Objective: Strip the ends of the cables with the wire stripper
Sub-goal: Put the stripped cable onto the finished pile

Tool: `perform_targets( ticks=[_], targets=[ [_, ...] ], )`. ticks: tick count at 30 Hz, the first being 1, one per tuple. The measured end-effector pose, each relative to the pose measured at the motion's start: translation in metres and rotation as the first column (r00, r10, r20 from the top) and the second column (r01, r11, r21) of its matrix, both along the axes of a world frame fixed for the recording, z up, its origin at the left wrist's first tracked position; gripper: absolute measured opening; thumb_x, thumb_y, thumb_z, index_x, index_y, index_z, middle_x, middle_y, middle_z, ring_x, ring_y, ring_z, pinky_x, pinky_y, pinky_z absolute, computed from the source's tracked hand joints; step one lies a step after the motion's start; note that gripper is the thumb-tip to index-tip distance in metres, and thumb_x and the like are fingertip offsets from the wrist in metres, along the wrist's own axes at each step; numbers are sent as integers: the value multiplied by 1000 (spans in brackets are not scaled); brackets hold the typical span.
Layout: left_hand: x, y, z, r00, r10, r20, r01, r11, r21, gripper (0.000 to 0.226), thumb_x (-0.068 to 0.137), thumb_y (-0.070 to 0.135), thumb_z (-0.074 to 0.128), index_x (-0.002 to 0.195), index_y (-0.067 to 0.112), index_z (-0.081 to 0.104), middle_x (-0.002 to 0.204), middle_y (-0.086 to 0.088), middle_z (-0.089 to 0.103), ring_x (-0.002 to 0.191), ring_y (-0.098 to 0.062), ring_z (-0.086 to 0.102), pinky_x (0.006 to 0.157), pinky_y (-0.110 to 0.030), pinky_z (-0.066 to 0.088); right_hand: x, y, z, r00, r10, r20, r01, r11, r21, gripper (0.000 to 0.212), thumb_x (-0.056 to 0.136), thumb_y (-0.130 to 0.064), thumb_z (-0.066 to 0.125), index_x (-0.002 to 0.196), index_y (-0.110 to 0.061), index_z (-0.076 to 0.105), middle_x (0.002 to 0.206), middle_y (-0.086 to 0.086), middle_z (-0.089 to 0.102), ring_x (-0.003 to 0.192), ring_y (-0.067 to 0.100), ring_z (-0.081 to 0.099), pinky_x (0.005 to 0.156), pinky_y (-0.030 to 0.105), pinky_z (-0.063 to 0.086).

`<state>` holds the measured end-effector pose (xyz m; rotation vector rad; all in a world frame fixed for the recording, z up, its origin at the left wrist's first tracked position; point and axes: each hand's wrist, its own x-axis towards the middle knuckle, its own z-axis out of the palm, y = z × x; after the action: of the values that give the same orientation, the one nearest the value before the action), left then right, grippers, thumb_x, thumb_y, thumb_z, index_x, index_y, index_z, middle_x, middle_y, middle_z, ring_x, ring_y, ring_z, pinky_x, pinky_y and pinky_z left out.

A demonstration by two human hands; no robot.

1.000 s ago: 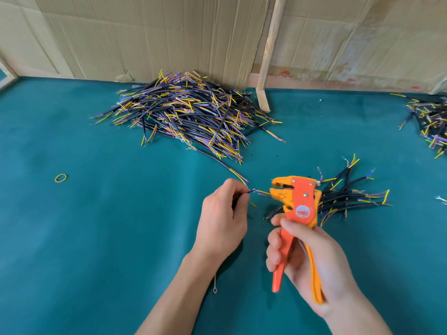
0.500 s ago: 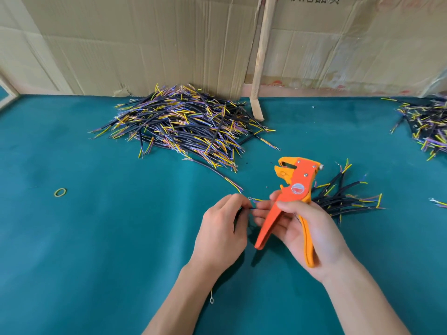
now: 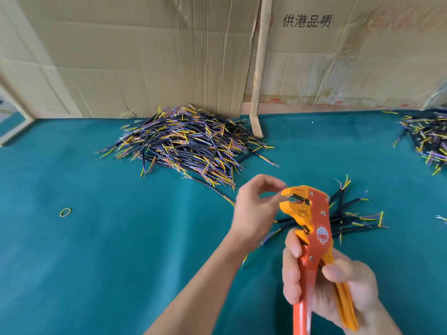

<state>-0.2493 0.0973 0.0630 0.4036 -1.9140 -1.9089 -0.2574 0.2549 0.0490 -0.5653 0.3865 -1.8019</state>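
The green table (image 3: pixel 96 250) carries most of the work yet to come: a big heap of cables (image 3: pixel 186 143) lies well behind the wire stripper, against the cardboard wall (image 3: pixel 145 56), and a second heap (image 3: pixel 428 141) sits far off to the stripper's right at the table edge. Judging by size, these look like the stock not yet done, though which pile is finished cannot be told for certain. A small bunch of cables (image 3: pixel 348 218) lies just behind and to the right of the stripper, probably the done ones, so the job looks early on. The right hand (image 3: pixel 331 284) holds the wire stripper (image 3: pixel 312 228) upright, fingers curled round both handles, its jaws open. The left hand (image 3: pixel 254 209), blurred, pinches a thin wire (image 3: pixel 274 195) between thumb and forefinger right at the stripper's mouth. A rubber band (image 3: pixel 65 212) lies far left of it.
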Motion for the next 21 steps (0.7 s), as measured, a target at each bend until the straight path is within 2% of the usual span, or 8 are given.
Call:
perform_targets(
  ticks=[2, 3, 5, 8, 11, 15, 17, 21],
  targets=[
    [-12, 3, 11, 966, -256, 29, 257, 966, -9, 39, 75, 4, 67, 112, 11, 63, 103, -1, 72, 89, -16, 69, 84, -36, 57, -2, 2, -1, 1000, 17, 4, -17, 1000, -16, 29, 95, -2, 55, 124, -2, 51, 113, 29, 61, 103, 41, 66, 90, 42, 48],
    [-13, -2, 13, 954, -294, 64, 300, 947, -116, 42, 78, 2, 66, 119, 11, 61, 109, -3, 71, 90, -16, 71, 89, -39, 57, -3, 3, -2, 1000, 8, 16, -8, 1000, -10, 29, 96, -2, 54, 124, -1, 50, 113, 29, 60, 103, 42, 65, 91, 43, 47],
    [-11, -27, 10, 976, -170, 138, 215, 861, -461, 39, 86, -5, 61, 121, 12, 64, 110, -4, 72, 94, -16, 72, 93, -38, 55, -5, 4, -4, 999, -23, 42, 23, 1000, 8, 30, 97, 0, 51, 126, 0, 49, 115, 31, 59, 105, 44, 64, 94, 45, 47],
    [5, -73, -6, 962, 98, 257, 153, 585, -797, 40, 86, -7, 53, 116, 13, 70, 115, -3, 70, 111, -22, 63, 95, -36, 50, -5, 4, -6, 996, -41, 76, 40, 999, 16, 30, 98, 3, 47, 128, 3, 49, 116, 34, 57, 106, 47, 62, 97, 48, 46],
    [26, -94, -24, 948, 119, 294, 207, 470, -858, 22, 92, 4, 63, 110, 11, 74, 118, -2, 69, 116, -26, 59, 97, -37, 47, -3, 1, -8, 995, -34, 98, 34, 999, 2, 32, 98, 5, 45, 130, 3, 48, 118, 35, 56, 107, 48, 60, 98, 51, 45],
    [35, -98, -32, 975, 152, 163, 59, 531, -846, 7, 91, 11, 72, 94, 9, 78, 99, -2, 71, 98, -26, 63, 86, -39, 51, -2, -2, -10, 993, -11, 114, 13, 1000, -18, 33, 99, 5, 43, 131, 4, 48, 119, 35, 57, 108, 48, 61, 100, 51, 45],
    [37, -94, -33, 978, 160, 134, 39, 490, -871, 6, 93, 12, 71, 91, 10, 76, 93, -3, 68, 94, -28, 61, 83, -41, 49, -3, -2, -10, 993, -11, 114, 11, 1000, 6, 31, 99, 5, 45, 130, 5, 50, 117, 35, 58, 107, 49, 61, 99, 51, 47],
    [47, -80, -36, 981, 193, 25, -70, 472, -879, 5, 92, 12, 70, 88, 16, 70, 87, 4, 65, 86, -25, 61, 82, -42, 45, 3, -9, -7, 996, -88, 26, 82, 981, 178, 34, 84, -2, 74, 116, 0, 63, 112, 34, 63, 94, 45, 67, 87, 49, 54]
  ],
)
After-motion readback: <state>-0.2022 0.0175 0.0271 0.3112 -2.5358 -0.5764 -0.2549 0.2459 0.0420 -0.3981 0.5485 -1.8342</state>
